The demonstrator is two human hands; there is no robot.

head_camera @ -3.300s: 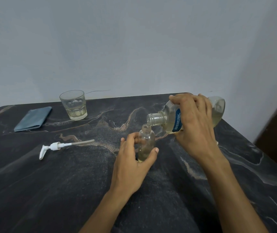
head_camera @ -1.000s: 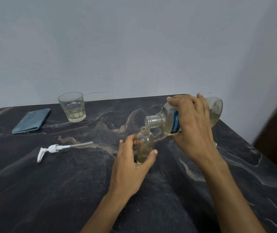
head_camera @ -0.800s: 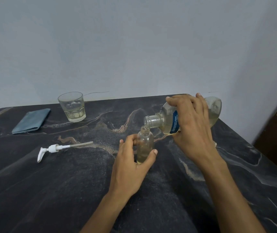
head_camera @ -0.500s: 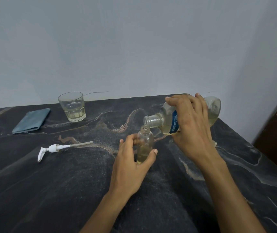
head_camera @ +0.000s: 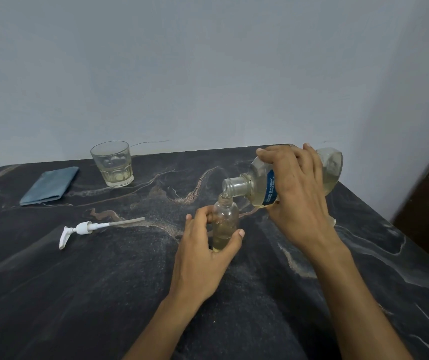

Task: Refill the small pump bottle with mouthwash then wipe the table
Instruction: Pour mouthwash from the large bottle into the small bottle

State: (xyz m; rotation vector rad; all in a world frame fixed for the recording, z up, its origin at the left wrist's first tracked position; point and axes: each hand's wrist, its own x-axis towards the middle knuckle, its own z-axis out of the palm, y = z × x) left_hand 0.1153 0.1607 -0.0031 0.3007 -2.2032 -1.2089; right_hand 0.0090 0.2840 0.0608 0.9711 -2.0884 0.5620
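Little has shifted; liquid sits slightly higher. Centre frame: left hand fingers clamped on small pump bottle on table. Right hand grips tilted mouthwash bottle above. Narrow neck; over-tilt risks spill.

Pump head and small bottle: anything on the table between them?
Head view: nothing lies between the pump head and the small bottle but bare table; the left hand grips the bottle.

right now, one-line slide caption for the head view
Right hand tips mouthwash bottle over small bottle gripped by left hand.
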